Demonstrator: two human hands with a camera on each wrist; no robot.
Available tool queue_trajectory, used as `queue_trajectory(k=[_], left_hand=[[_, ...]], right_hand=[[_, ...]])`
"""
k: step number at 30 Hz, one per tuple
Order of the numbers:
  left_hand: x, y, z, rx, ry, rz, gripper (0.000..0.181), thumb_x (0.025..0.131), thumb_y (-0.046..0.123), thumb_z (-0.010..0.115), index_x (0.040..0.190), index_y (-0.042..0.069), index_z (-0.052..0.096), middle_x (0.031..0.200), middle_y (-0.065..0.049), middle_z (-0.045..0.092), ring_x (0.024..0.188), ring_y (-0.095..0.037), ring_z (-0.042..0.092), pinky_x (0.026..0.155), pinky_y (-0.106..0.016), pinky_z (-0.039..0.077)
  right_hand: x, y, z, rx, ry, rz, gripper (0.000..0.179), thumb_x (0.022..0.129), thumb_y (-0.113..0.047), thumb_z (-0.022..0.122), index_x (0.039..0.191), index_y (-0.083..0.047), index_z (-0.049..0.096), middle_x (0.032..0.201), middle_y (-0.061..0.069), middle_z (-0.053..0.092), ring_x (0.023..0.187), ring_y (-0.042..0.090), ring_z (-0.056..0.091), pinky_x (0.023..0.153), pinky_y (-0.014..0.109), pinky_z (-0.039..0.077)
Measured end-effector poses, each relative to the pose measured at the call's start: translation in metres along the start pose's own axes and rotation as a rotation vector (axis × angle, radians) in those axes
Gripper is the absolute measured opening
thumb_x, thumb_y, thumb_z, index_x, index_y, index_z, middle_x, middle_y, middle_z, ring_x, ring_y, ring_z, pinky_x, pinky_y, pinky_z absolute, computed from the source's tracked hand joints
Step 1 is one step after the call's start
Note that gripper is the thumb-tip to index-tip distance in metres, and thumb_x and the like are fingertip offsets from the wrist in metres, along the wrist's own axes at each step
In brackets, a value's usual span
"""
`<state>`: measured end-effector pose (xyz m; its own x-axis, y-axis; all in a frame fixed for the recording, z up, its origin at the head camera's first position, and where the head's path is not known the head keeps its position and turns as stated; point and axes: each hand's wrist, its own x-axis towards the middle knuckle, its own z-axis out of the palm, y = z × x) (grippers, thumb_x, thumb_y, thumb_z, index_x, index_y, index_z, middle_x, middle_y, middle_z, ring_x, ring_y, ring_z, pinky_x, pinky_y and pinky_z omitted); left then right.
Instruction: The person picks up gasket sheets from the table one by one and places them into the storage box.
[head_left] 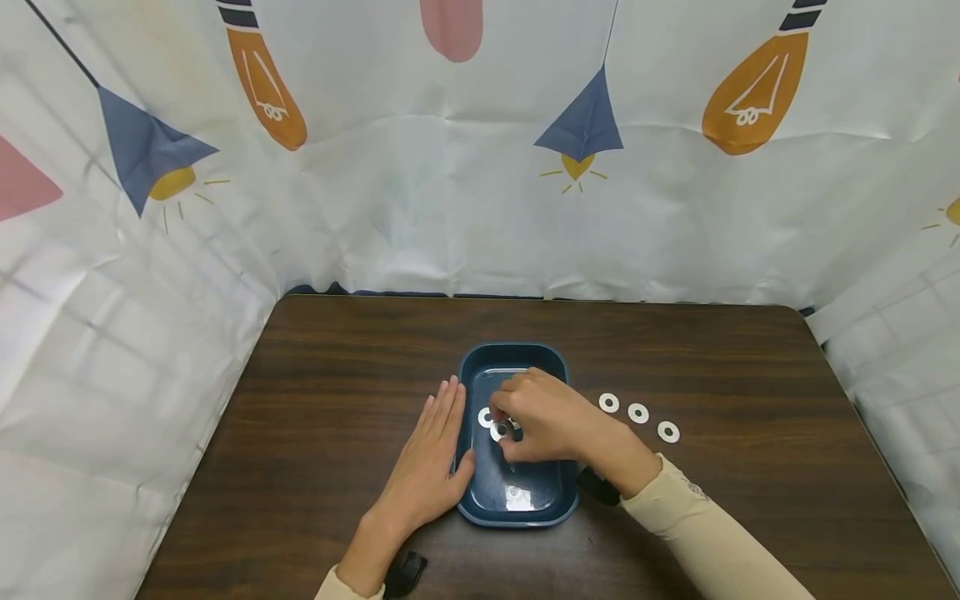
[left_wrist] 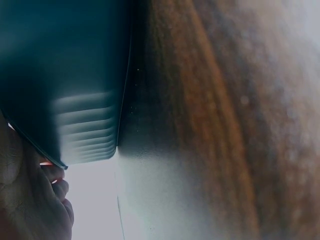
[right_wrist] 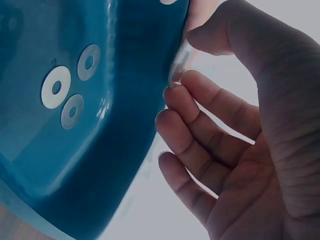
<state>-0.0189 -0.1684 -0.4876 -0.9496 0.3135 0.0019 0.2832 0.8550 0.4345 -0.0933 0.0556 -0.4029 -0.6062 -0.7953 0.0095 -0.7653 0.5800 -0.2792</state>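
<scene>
A dark blue tray [head_left: 517, 523] lies lengthwise on the table. My left hand [head_left: 427, 458] rests along its left rim with fingers straight. From the left wrist view, that hand [left_wrist: 37, 200] is beside the tray's ribbed outer wall [left_wrist: 85, 125]. Over the tray, my right hand [head_left: 551, 417] pinches a shiny washer [right_wrist: 179, 64] between thumb and fingertips, seen edge-on and blurred in the right wrist view. Flat washers lie on the tray floor below, among them a white washer [head_left: 485, 417] and a greyer washer [right_wrist: 89, 62].
To the right of the tray, a slanting row holds a left washer [head_left: 609, 402], a middle washer [head_left: 638, 413] and a right washer [head_left: 668, 432]. They lie on the dark wooden table [head_left: 360, 350]. A white printed curtain [head_left: 450, 208] hangs behind and along both sides.
</scene>
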Motion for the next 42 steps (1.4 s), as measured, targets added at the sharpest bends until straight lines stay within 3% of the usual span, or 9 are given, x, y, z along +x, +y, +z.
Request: queue_trajectory(k=[4, 8, 13, 20, 24, 29, 36, 42], left_hand=[[0.000, 0.000, 0.000, 0.004, 0.013, 0.002, 0.094, 0.101, 0.033, 0.064, 0.172, 0.017, 0.004, 0.182, -0.001, 0.001, 0.169, -0.016, -0.002, 0.137, -0.049, 0.016], [0.000, 0.000, 0.000, 0.008, 0.030, 0.008, 0.093, 0.101, 0.033, 0.064, 0.172, 0.016, 0.006, 0.182, -0.002, 0.002, 0.169, -0.017, -0.001, 0.137, -0.049, 0.017], [-0.001, 0.001, -0.001, 0.013, 0.034, 0.003, 0.092, 0.101, 0.032, 0.064, 0.172, 0.016, 0.007, 0.182, -0.001, 0.003, 0.169, -0.016, -0.001, 0.138, -0.043, 0.014], [-0.001, 0.000, -0.001, 0.030, 0.040, 0.004, 0.092, 0.101, 0.033, 0.063, 0.172, 0.015, 0.006, 0.182, -0.003, 0.005, 0.169, -0.016, -0.001, 0.137, -0.049, 0.019], [-0.002, 0.000, -0.001, 0.020, 0.043, 0.001, 0.092, 0.101, 0.032, 0.063, 0.172, 0.016, 0.006, 0.182, -0.002, 0.005, 0.169, -0.016, -0.001, 0.139, -0.040, 0.010], [-0.004, 0.000, -0.002, 0.010, 0.058, 0.003, 0.091, 0.101, 0.032, 0.063, 0.172, 0.014, 0.008, 0.181, -0.006, 0.008, 0.169, -0.018, 0.002, 0.136, -0.026, -0.004], [-0.002, 0.000, -0.001, 0.001, 0.056, 0.012, 0.090, 0.101, 0.031, 0.062, 0.171, 0.014, 0.009, 0.182, -0.001, 0.004, 0.169, -0.018, 0.003, 0.139, -0.042, 0.012], [-0.001, 0.001, 0.001, -0.002, 0.052, 0.021, 0.089, 0.101, 0.031, 0.061, 0.171, 0.014, 0.009, 0.182, -0.002, 0.004, 0.169, -0.016, 0.001, 0.138, -0.029, 0.000]], right_hand=[[-0.001, 0.001, -0.001, 0.002, -0.007, 0.019, 0.038, 0.086, -0.036, 0.083, 0.116, -0.015, 0.078, 0.114, -0.001, 0.079, 0.103, 0.014, 0.072, 0.102, 0.041, 0.058], [-0.002, 0.005, -0.002, -0.007, 0.031, 0.022, 0.035, 0.087, -0.033, 0.083, 0.117, -0.015, 0.078, 0.118, 0.000, 0.078, 0.109, 0.015, 0.073, 0.104, 0.042, 0.058], [-0.006, 0.009, -0.003, -0.005, 0.076, 0.029, 0.030, 0.090, -0.028, 0.082, 0.117, -0.015, 0.078, 0.117, 0.001, 0.079, 0.108, 0.018, 0.074, 0.102, 0.043, 0.059], [-0.013, 0.011, -0.003, -0.021, 0.113, 0.032, 0.026, 0.092, -0.028, 0.080, 0.114, -0.014, 0.079, 0.113, 0.001, 0.079, 0.102, 0.017, 0.074, 0.097, 0.041, 0.060], [-0.021, 0.013, -0.003, -0.003, 0.143, 0.056, 0.025, 0.092, -0.028, 0.080, 0.112, -0.014, 0.079, 0.110, 0.001, 0.078, 0.100, 0.017, 0.073, 0.096, 0.042, 0.061], [-0.037, 0.016, -0.002, 0.043, 0.176, 0.117, 0.026, 0.092, -0.028, 0.081, 0.114, -0.015, 0.079, 0.111, -0.001, 0.078, 0.099, 0.017, 0.071, 0.093, 0.041, 0.061], [-0.064, 0.023, -0.007, 0.042, 0.245, 0.231, 0.022, 0.091, -0.027, 0.082, 0.112, -0.018, 0.079, 0.111, -0.003, 0.077, 0.101, 0.018, 0.070, 0.095, 0.045, 0.060], [-0.083, 0.031, -0.006, 0.062, 0.274, 0.273, 0.023, 0.090, -0.023, 0.082, 0.111, -0.013, 0.079, 0.109, -0.001, 0.077, 0.097, 0.018, 0.071, 0.092, 0.047, 0.060]])
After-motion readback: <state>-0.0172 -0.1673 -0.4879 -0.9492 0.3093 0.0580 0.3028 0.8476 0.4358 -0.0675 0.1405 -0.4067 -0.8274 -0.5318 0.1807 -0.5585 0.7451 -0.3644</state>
